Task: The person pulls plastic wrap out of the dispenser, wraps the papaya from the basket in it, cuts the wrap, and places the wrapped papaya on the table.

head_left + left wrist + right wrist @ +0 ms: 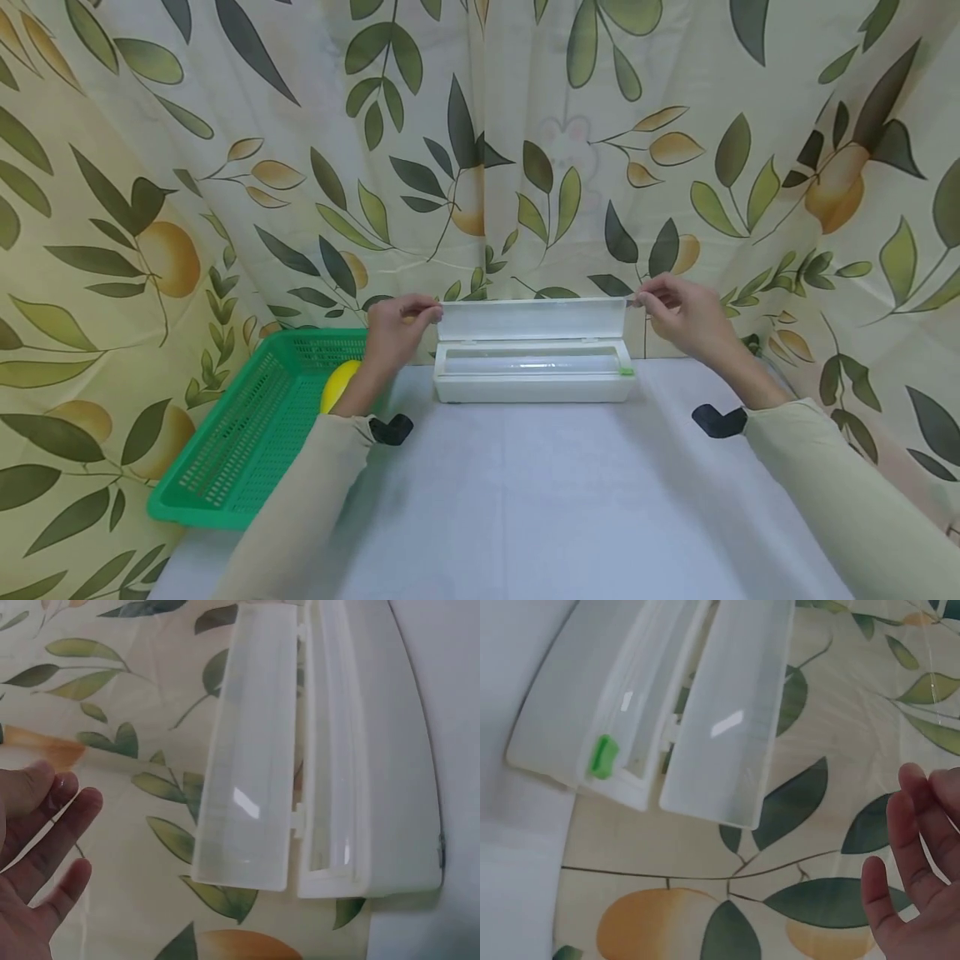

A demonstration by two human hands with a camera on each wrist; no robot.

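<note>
A white cling film dispenser [534,390] lies lengthwise at the back of the table, its hinged lid [532,320] raised. Inside is a clear roll of film [525,364], and a small green slide cutter [626,372] sits at the right end. My left hand [397,333] is just off the lid's left corner, thumb and forefinger pinched together. Beyond the right corner, my right hand [678,315] pinches likewise. Between the hands, faint glossy creases of clear cling film [889,682] show in the right wrist view; its edges are hard to see.
A green plastic basket [217,442] stands on the left of the white-covered table [540,500], with a yellow rounded object [339,385] in it, partly behind my left wrist. A leaf-and-fruit patterned curtain [300,125] hangs close behind the dispenser.
</note>
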